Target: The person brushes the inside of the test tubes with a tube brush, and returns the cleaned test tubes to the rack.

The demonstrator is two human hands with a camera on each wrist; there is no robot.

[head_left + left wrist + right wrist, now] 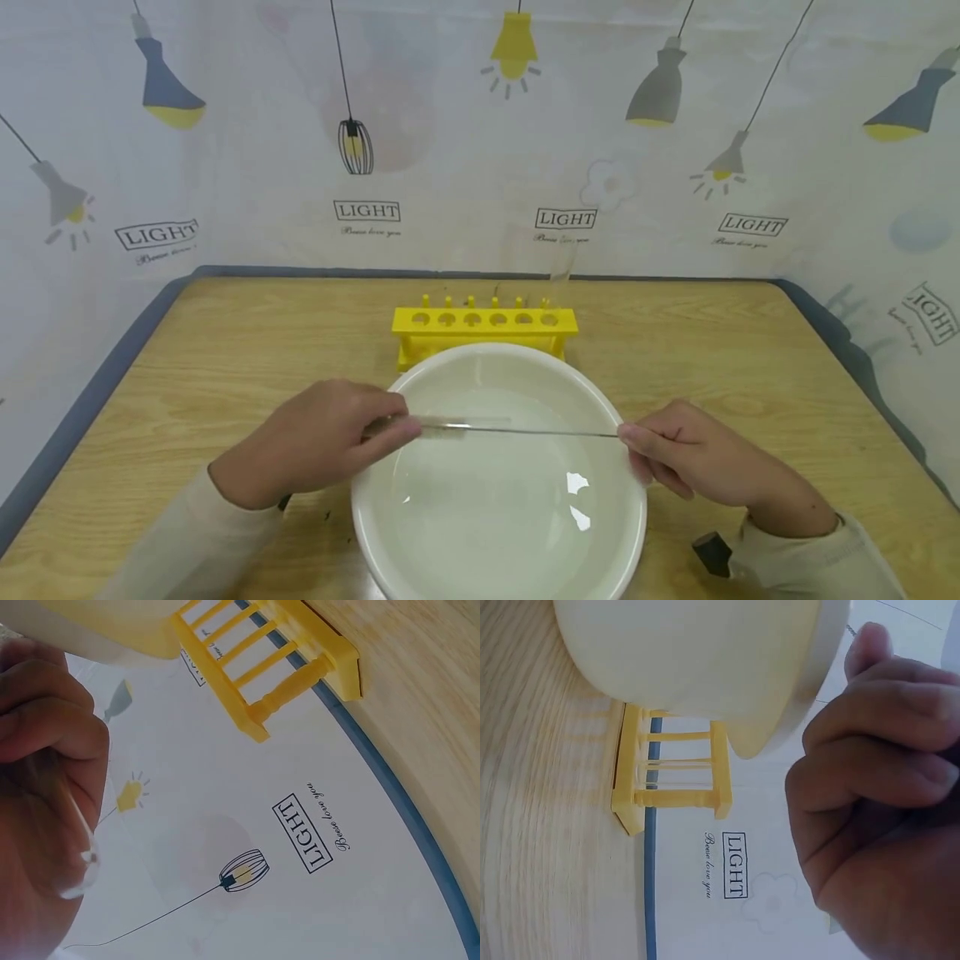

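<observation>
Glass tube (495, 420) is in the left hand (322, 446), fingers and thumb wrapped round it, one end sticking out of the grip toward the right hand (693, 458). That hand pinches the far end of a brush (543, 432) by its thin wire, and the bristles sit inside the tube, just beside the left grip. All this is above a white basin (362, 508); beyond both grips there's a yellow rack (487, 321).

Left wrist cam catches something the head cam misses: the tube's rounded end showing by the palm. The wire only shows up from the head. Second tube (561, 271) stands in the rack, super faint up top, clearer between the bars from the right wrist.

Can't tell how far in the bristles go, fingers cover them. Basin's near edge, below the grips, is cut off.
</observation>
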